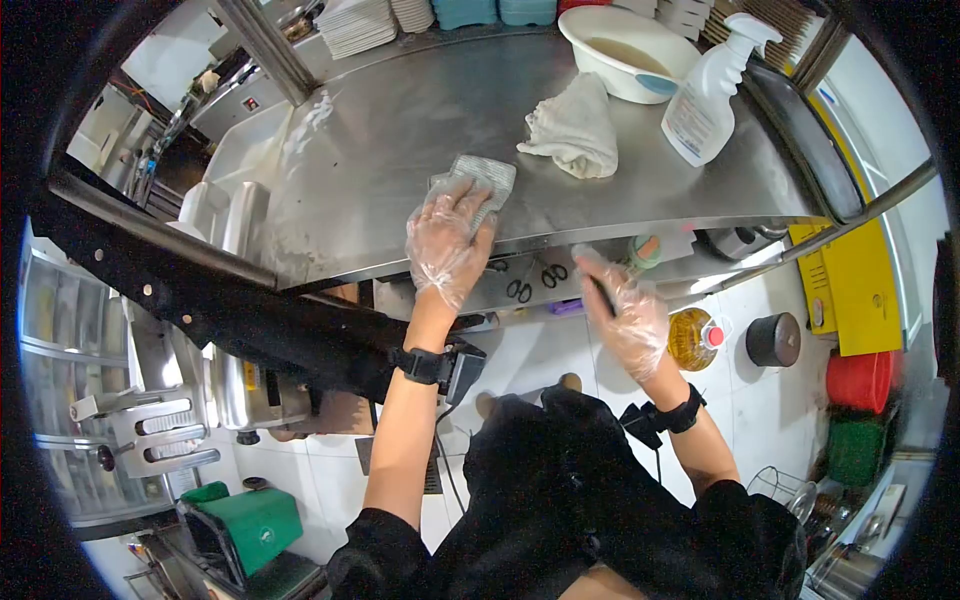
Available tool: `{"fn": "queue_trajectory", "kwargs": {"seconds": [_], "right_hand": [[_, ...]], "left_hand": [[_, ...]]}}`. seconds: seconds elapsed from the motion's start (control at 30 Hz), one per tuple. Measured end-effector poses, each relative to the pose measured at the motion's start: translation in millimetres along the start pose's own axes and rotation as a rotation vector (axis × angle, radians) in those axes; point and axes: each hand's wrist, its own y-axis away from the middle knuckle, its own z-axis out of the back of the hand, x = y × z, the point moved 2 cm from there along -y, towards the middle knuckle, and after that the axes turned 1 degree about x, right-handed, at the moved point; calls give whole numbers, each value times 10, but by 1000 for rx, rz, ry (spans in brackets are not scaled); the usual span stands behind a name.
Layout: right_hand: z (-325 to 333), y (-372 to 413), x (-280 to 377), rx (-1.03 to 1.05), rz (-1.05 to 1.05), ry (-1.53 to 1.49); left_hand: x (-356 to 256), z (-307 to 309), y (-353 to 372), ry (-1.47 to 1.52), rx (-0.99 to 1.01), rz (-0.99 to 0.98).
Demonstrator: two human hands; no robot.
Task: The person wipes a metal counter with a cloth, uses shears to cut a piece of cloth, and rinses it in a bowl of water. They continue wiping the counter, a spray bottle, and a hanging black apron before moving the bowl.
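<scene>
My left hand (450, 240), in a clear plastic glove, presses a folded grey cloth (490, 178) onto the steel tabletop (380, 130) near its front edge. Past that edge, in front of my body, is my right hand (625, 315), also gloved and partly blurred. Its fingers curl round a dark, slim object (603, 297) that I cannot identify. A crumpled white cloth (577, 130) lies on the table, right of the grey one. Beyond it are a white basin (625, 50) holding cloudy liquid and a white spray bottle (705, 100).
Stacked trays (360, 25) line the table's back. Below the front edge, a shelf holds black-handled scissors (519, 291). An oil jug (690, 340) and a dark round container (773, 340) stand on the floor at right. A green box (255, 530) is at lower left.
</scene>
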Motion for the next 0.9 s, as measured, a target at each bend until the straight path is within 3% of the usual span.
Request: {"fn": "queue_trajectory", "kwargs": {"seconds": [0.1,0.2,0.27,0.37,0.47,0.6,0.67,0.73,0.8,0.83,0.9], "right_hand": [[-23,-61,-331,-144,-79,-98],[-137,-6,-132,-71,30,-15],[-125,-12,31,-24,32,-112],[-111,-40,-86,-157,66,-207],[25,56,-283,-183,-214,-312],[139,99,-417,-287,-255,-436],[184,97,-429,-319,-287,-492],[307,84,-406,-312,-333,-544],[378,124,-442,-348,-277,-521],[426,155,-467,-388,-228,-499],[511,238,-576,-372,-243,-448]], "left_hand": [[26,28,-4,13,16,-22],[65,4,22,36,27,26],[39,42,14,54,-15,-47],[175,105,69,39,3,-3],[415,137,62,-63,-45,96],[131,207,-357,-481,-133,60],[-234,52,-632,-345,-78,-122],[-556,-232,-932,-129,196,-82],[-834,-514,-1283,-90,492,125],[-897,-616,-1406,-86,487,126],[-978,-807,-1546,-75,673,266]]}}
